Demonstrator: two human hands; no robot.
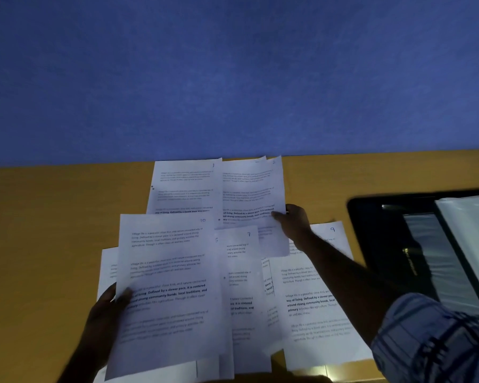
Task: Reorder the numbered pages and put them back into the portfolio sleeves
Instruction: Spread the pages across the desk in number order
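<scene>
Pages (249, 275) lie fanned across the bench (39, 230), overlapping one another, well short of order and none of these in a sleeve yet. Your left grip (108, 308) is clamped on page 10 (172, 272) at its lower left edge, thumb on top and fingers beneath. Your right grip (296, 222) pinches the near right corner of the far sheet (252, 186); its number is too faint to read for sure. Page 1 (186, 183) sits just beside it at the back, page 7 (246, 261) is half buried in the middle, and page 9 (315, 299) lies under your right forearm. The portfolio (376, 239) is open at the right edge of the bench, its clear sleeves (470, 244) showing.

Expect each sheet to be very light, limp and quick to curl or slide over its neighbours. Held by one corner it will likely droop, so take a page along a side edge or by two corners when you feed it in. A hard pinch will probably crease it. The sleeves look slick and floppy, so you will likely need one hand to hold the mouth apart while the other slides the paper straight.
</scene>
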